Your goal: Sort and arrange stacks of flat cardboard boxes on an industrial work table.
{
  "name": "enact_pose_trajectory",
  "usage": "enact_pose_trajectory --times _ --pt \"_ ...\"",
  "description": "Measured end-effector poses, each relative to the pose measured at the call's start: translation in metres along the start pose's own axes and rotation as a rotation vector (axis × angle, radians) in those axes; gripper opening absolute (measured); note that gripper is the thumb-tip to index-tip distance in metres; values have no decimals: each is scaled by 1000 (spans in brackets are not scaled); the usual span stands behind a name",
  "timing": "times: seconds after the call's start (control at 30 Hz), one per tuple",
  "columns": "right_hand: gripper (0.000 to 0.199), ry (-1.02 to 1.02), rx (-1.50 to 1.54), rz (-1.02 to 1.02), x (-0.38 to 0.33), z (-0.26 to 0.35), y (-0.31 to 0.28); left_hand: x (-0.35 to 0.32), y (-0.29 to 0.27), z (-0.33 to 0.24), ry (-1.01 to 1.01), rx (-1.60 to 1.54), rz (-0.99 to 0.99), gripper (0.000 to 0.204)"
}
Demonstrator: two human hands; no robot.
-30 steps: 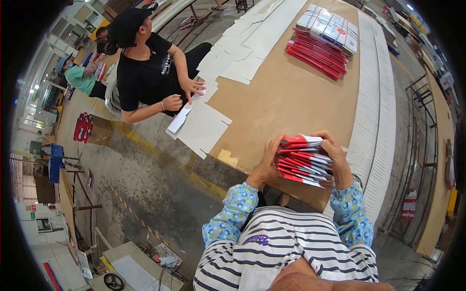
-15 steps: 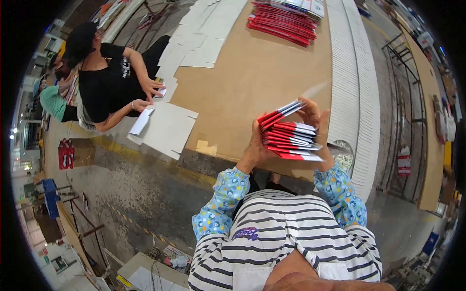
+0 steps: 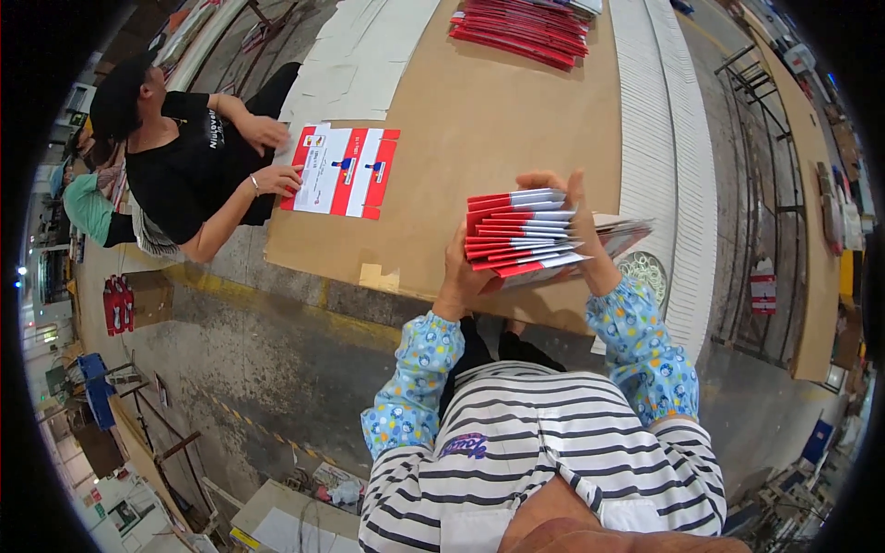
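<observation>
Stack of red-and-white flat cartons (image 3: 521, 235) held clear of the brown worktop (image 3: 479, 120), clamped between both hands. Left hand (image 3: 461, 276) under the near edge, fingers apparently curled beneath, though hidden by the stack. Right hand (image 3: 576, 217) over the far end, fingers (image 3: 553, 180) bent across the top and pressing down. Edges fanned just ahead of the left fingers, not yet square. Best to loosen the clamp slightly, tap the lower edge on the worktop, then squeeze again evenly. Beyond the fingers, another red stack (image 3: 525, 28); to the left, a co-worker's hands on a flat printed sheet (image 3: 341, 170).
</observation>
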State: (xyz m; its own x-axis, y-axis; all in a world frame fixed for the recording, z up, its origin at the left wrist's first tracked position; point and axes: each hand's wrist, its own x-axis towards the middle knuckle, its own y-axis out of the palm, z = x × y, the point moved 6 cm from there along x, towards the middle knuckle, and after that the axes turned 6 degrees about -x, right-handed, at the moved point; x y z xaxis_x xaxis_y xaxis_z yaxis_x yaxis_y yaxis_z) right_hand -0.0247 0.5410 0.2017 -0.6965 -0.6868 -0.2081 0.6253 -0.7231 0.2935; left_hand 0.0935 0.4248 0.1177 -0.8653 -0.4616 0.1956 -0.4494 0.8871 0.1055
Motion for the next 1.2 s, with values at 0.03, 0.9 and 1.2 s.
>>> enact_pose_trajectory --times 0.03,0.9,1.2 --pt "82 -9 -40 11 -6 4 1 -4 -4 6 38 36 4 64" --pt "95 -139 139 -34 -49 -14 7 -57 29 18 -479 -770 -162 67" --pt "87 -100 171 215 -51 -7 16 -40 40 -34 -201 -449 -45 70"
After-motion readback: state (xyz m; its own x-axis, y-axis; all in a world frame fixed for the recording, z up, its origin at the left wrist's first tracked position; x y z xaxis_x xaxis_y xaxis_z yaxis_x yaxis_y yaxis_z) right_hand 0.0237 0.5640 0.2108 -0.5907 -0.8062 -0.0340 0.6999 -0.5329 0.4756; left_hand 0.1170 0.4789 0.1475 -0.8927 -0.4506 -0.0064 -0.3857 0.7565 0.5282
